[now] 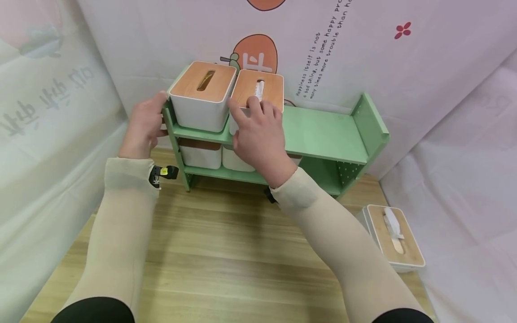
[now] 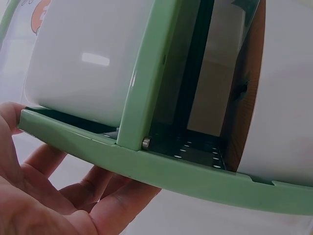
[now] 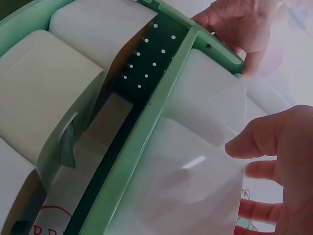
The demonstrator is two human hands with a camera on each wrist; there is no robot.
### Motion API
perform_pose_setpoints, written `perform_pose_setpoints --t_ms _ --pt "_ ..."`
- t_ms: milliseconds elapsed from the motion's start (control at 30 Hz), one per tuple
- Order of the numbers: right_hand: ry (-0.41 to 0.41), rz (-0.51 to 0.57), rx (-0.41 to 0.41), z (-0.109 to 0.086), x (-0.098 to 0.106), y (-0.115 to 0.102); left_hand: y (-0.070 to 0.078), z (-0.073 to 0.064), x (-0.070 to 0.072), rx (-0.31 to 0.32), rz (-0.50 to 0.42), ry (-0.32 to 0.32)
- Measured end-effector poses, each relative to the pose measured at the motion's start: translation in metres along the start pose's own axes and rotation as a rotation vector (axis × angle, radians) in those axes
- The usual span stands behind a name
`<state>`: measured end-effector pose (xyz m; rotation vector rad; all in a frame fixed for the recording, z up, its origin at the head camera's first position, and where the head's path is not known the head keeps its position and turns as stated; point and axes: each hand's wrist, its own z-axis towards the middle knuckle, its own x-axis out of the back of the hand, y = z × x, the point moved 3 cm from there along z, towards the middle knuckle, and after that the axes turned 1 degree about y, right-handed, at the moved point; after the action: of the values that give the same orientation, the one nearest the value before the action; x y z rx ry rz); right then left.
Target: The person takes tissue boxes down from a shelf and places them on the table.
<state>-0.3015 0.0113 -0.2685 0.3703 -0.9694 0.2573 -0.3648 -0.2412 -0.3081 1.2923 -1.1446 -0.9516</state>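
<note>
A green two-tier shelf (image 1: 323, 130) stands against the back wall. My left hand (image 1: 145, 123) grips its left side panel (image 2: 195, 181), thumb at the end and fingers along the outer face. On the top tier, a white tissue box (image 1: 199, 112) with a wooden lid sits beside that panel. Right next to it is a second tissue box (image 1: 242, 85), white tissue showing in its slot. Over this second box lies my right hand (image 1: 262, 134), fingertips at the lid and thumb by the front upper edge (image 3: 234, 159), fingers spread and loosely bent.
Several more tissue boxes, one white (image 1: 199, 154) and one cream (image 1: 236, 161), stand on the lower tier. Another tissue box (image 1: 404, 233) is on the wooden floor (image 1: 218, 251) at the right. Printed cloth walls (image 1: 456, 148) surround the shelf.
</note>
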Motion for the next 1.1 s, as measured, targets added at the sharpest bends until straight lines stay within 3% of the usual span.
perform_pose_setpoints --t_ms 200,333,633,1100 --pt "-0.090 -0.061 -0.034 0.001 -0.002 -0.003 0.000 -0.001 0.000 0.010 0.027 0.003" --pt "-0.099 -0.074 -0.045 -0.001 0.000 -0.001 0.000 -0.001 -0.001 0.020 0.038 -0.002" --pt "-0.041 -0.033 -0.056 -0.012 0.003 0.006 0.000 -0.001 -0.001 0.006 0.057 0.008" --pt "0.045 0.009 -0.093 -0.027 0.007 0.021 -0.001 0.000 -0.002 -0.009 0.014 0.014"
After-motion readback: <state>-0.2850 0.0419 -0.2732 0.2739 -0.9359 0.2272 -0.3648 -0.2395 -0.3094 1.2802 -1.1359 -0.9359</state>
